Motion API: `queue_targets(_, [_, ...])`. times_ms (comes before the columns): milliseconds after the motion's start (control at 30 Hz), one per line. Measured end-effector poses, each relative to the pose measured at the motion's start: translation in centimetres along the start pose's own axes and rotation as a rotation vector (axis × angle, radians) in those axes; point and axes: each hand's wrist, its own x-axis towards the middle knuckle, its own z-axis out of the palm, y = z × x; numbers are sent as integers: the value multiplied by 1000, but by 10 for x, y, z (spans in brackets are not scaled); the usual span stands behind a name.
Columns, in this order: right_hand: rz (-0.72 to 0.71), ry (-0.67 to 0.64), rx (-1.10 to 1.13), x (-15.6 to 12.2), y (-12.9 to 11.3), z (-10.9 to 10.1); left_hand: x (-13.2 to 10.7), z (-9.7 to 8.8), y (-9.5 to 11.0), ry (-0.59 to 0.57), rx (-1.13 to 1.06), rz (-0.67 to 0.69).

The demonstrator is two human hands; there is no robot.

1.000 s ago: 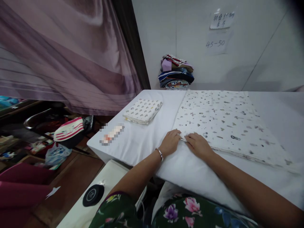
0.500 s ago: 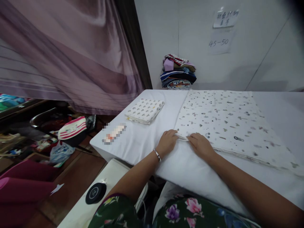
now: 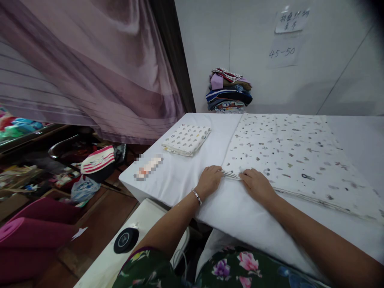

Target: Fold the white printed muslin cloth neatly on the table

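A white cloth [image 3: 288, 156] with small grey and brown prints lies spread in layers on the white-covered table [image 3: 186, 188]. My left hand [image 3: 210, 180] grips its near left corner, fingers closed on the layered edge. Just to the right, my right hand [image 3: 256, 184] pinches the same near edge, and a short stretch of the stacked layers shows between the two hands. Further left sits a folded cloth [image 3: 186, 139] with grey heart-like prints, apart from both hands. The fingertips are partly hidden against the fabric.
Left of my hands lies a small blurred strip [image 3: 149, 167]. Folded clothes [image 3: 229, 94] are piled against the wall. A pink curtain [image 3: 120, 72] hangs at the left. Below the table's left edge are a white surface with a black disc [image 3: 126, 240] and pink rolls [image 3: 33, 248].
The view has shifted slightly, so the scene sits a little further right. Both hands stay on the cloth's near edge, with slightly more of that edge showing between them.
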Motion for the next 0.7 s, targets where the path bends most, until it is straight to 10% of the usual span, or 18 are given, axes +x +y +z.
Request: queue_targets(700, [-23,-54,-36,22,-18,7,0,-5,2,77,-318,-191])
